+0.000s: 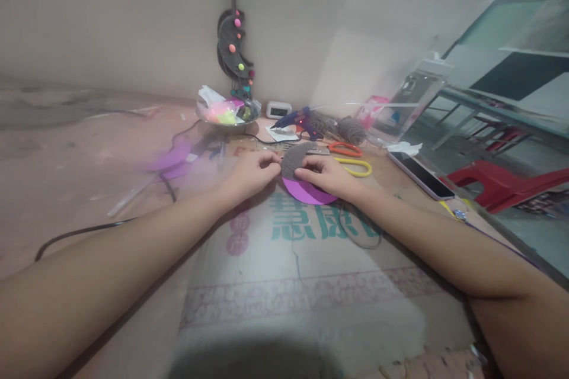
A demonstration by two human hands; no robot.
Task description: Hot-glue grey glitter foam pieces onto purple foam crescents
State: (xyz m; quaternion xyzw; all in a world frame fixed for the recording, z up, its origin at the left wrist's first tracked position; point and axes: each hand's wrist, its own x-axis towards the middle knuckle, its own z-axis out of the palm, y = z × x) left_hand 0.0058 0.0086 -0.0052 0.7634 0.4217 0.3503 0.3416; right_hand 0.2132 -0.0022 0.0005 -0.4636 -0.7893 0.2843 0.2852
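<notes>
Clear passage: the printed cardboard sheet (288, 272) at lower centre lies bare between the two forearms. The left of the frame is open surface, crossed only by a black cable (89, 228) and a blurred purple cut-out (171, 160). The centre is closed off by the left hand (251, 174) and right hand (326, 174), both pinched on the purple disc (309, 194). Beyond them the upper centre is crowded by a metal bowl (226, 127), blue glue gun (296, 120), twine bundle (351, 129), and orange scissors (344, 149) and yellow scissors (358, 167) just beside the right hand, with a phone (420, 174) at right centre.
</notes>
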